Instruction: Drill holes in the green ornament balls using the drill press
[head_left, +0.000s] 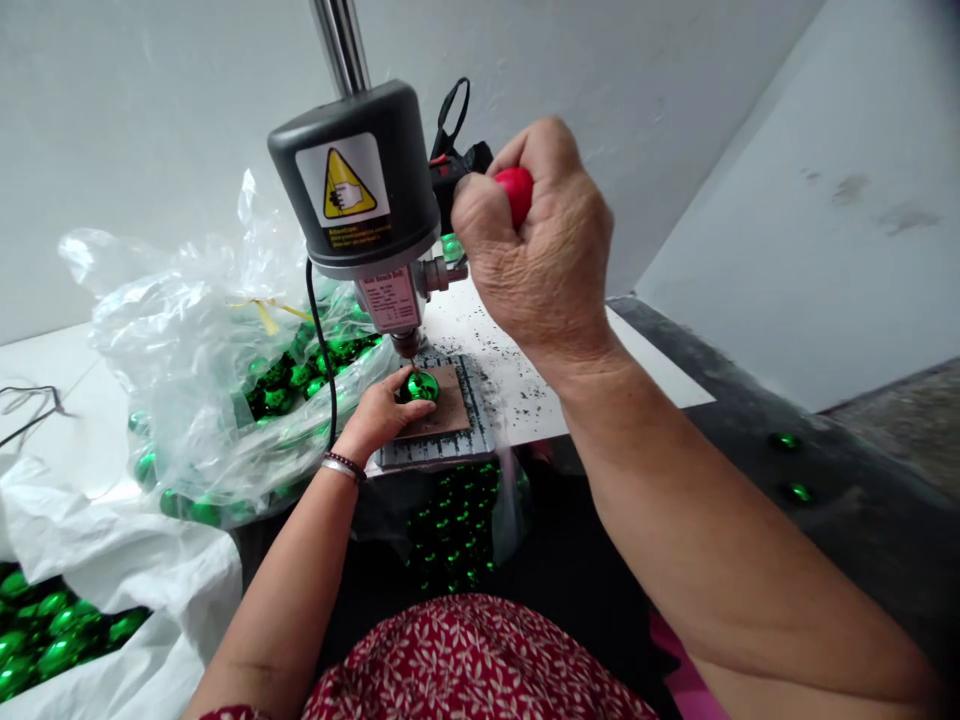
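Under the chuck of a small bench drill point(352, 180), a shiny green ball point(424, 387) rests on a brown board point(452, 405). My left hand point(381, 412) holds this ball between thumb and fingers, with the drill tip just above it. My right hand point(547, 240) is wrapped round the red knob point(516, 195) of the drill's lever, to the right of the motor housing. Whether the bit touches the ball, I cannot tell. The board lies on the drill's grey base point(480, 430).
A clear plastic bag point(187, 330) of green balls sits on the white table point(645, 365) at left. More balls fill a white sack point(150, 560) at lower left and a container below the table edge. Dark shavings litter the table. Two balls point(799, 492) lie on the floor at right.
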